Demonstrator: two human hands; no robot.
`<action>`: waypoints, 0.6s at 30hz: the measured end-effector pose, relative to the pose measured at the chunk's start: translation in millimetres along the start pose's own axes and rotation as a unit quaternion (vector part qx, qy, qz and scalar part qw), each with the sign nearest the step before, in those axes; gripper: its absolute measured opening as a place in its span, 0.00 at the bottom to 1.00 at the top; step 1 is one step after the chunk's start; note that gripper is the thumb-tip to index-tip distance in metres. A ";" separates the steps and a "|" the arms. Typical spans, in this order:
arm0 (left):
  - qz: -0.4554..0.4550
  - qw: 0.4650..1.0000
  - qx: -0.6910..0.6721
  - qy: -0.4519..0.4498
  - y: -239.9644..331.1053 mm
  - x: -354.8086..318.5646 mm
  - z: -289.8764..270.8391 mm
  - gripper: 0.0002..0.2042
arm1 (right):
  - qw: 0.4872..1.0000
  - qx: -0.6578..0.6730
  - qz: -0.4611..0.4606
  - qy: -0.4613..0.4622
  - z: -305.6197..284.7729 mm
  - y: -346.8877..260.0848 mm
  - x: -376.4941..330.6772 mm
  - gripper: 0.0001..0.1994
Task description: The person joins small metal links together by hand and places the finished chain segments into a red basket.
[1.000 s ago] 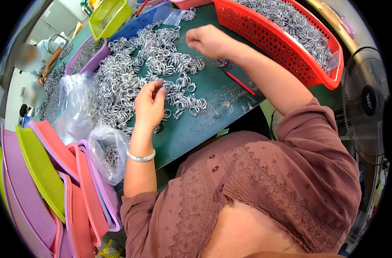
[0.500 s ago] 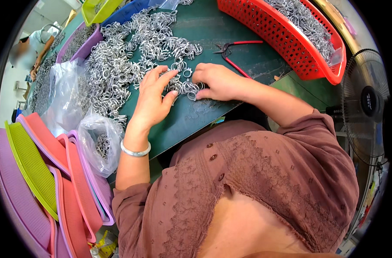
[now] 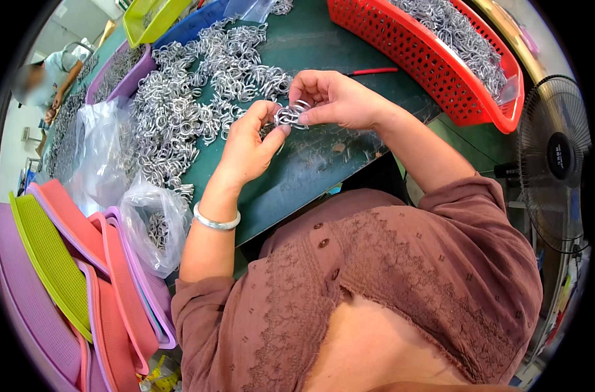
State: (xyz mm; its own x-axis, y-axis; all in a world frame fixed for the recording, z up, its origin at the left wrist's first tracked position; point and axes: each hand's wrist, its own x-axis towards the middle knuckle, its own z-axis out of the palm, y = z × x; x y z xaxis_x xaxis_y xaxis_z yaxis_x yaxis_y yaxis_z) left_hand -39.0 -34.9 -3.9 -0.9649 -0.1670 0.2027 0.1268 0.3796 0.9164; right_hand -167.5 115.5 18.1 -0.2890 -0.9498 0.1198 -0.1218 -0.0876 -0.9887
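Note:
Between my two hands is a small cluster of silvery metal rings [image 3: 289, 117]. My left hand [image 3: 248, 144], a pale bangle on its wrist, pinches the cluster's left side with thumb and fingers. From the right, my right hand [image 3: 340, 101] closes its thumb and curled fingers on the same rings. Both hands are raised a little over the green tabletop [image 3: 278, 189]. Just beyond and left of them spreads a big heap of similar loose rings [image 3: 166, 98]. A red handle [image 3: 376, 70] of the pliers shows past my right hand, which hides the rest.
A red perforated basket [image 3: 415, 59] of metal pieces stands far right, near a fan [image 3: 559, 157]. Purple [image 3: 140, 70], yellow-green [image 3: 132, 29] and blue [image 3: 193, 21] bins line the far left. Nearer lie a plastic bag [image 3: 140, 242] and stacked baskets [image 3: 49, 268]. Another person [image 3: 59, 72] sits beyond.
Both hands have come up off the tabletop and closer together, now with a cluster of rings between them. My right hand now covers most of the pliers.

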 end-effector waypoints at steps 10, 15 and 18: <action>-0.099 0.970 -0.222 0.023 -5.4 4.4 -9.2 0.12 | 0.995 0.062 0.073 0.036 6.7 11.6 7.6 0.16; -0.170 0.917 -0.359 -0.039 -4.4 0.4 -17.5 0.14 | 0.981 0.151 0.074 0.091 4.7 14.0 8.5 0.12; -0.163 0.914 -0.364 -0.073 -4.8 -2.2 -20.8 0.19 | 0.981 0.154 0.064 0.099 3.7 14.7 10.2 0.11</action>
State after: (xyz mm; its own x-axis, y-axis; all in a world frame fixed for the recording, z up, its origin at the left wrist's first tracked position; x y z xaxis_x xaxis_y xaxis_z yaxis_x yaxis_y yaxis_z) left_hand -32.7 -55.3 -1.5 -0.9924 -0.0195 -0.1215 -0.1047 -0.3837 0.9175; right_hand -168.7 103.4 4.4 -0.4655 -0.8848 -0.0225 0.2117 -0.0867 -0.9735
